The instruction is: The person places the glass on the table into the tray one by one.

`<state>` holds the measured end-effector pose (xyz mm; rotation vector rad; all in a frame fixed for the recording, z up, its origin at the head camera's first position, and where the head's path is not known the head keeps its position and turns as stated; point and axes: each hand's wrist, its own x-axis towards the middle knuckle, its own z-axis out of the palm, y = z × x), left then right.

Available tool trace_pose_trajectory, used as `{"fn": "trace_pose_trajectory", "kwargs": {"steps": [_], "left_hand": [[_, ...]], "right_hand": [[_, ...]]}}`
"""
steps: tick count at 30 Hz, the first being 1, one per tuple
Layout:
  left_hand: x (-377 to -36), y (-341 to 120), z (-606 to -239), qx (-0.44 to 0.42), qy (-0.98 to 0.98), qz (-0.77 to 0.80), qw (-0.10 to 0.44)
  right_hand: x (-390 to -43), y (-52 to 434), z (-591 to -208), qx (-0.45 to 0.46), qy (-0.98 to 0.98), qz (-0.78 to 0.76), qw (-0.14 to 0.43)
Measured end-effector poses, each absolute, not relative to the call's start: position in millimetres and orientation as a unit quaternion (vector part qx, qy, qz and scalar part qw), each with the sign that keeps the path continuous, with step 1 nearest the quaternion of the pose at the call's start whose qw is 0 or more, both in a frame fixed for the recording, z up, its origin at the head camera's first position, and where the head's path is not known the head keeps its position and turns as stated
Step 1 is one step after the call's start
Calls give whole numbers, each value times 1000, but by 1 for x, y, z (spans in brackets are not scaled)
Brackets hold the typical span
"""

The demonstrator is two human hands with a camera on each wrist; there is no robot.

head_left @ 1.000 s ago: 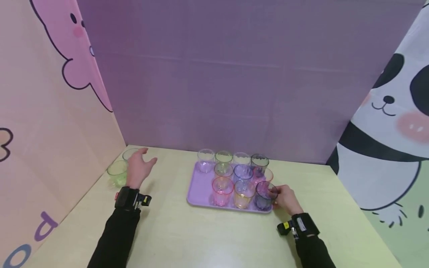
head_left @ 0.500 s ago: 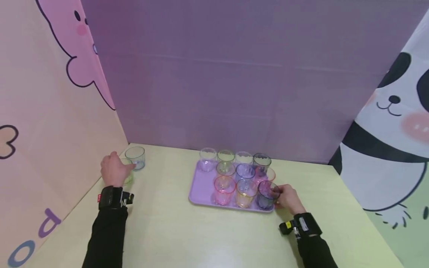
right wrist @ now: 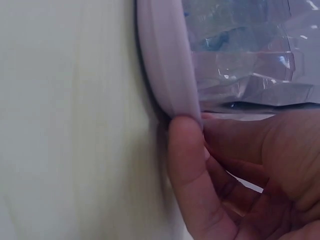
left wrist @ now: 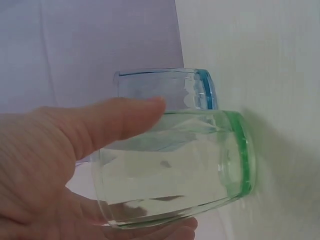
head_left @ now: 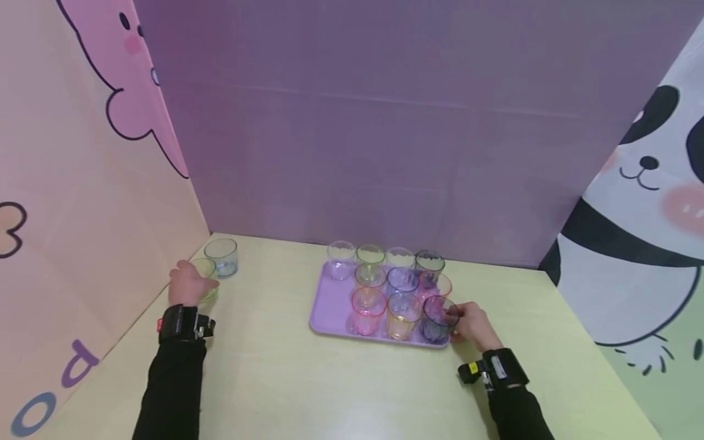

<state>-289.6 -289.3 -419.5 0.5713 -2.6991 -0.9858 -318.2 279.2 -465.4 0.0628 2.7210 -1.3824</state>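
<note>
In the head view my left hand (head_left: pixel 189 285) grips a green-tinted glass (left wrist: pixel 165 165) at the left of the table. The left wrist view shows the thumb along one side and fingers on the other. Just behind stands a blue-tinted glass (head_left: pixel 222 258). My right hand (head_left: pixel 476 326) pinches the right front corner of the lilac tray (head_left: pixel 330 311), its fingertips at the rim (right wrist: pixel 172 65). Beside those fingers stands a dark-tinted glass (head_left: pixel 437 324) on the tray; its contact with the hand is unclear.
Several tinted glasses stand in rows on the tray, among them a pink glass (head_left: pixel 367 311) and a yellow glass (head_left: pixel 403 318) in front. A lilac backdrop (head_left: pixel 341 134) closes off the back. The left wall (head_left: pixel 99 232) stands close to my left hand.
My left hand has moved left and closed round the green glass, leaving the blue glass fully in sight. My right hand stays at the tray's corner.
</note>
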Motion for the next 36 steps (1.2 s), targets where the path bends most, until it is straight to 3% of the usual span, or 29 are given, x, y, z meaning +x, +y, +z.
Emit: {"fn": "trace_pose_trajectory", "kwargs": {"steps": [20, 36], "left_hand": [[-291, -298, -417, 181, -901, -383, 91], [-306, -278, -411, 128, -889, -411, 157]], "right_hand": [[-316, 277, -463, 23, 895, -443, 39], [-315, 277, -464, 15, 889, -456, 32]]}}
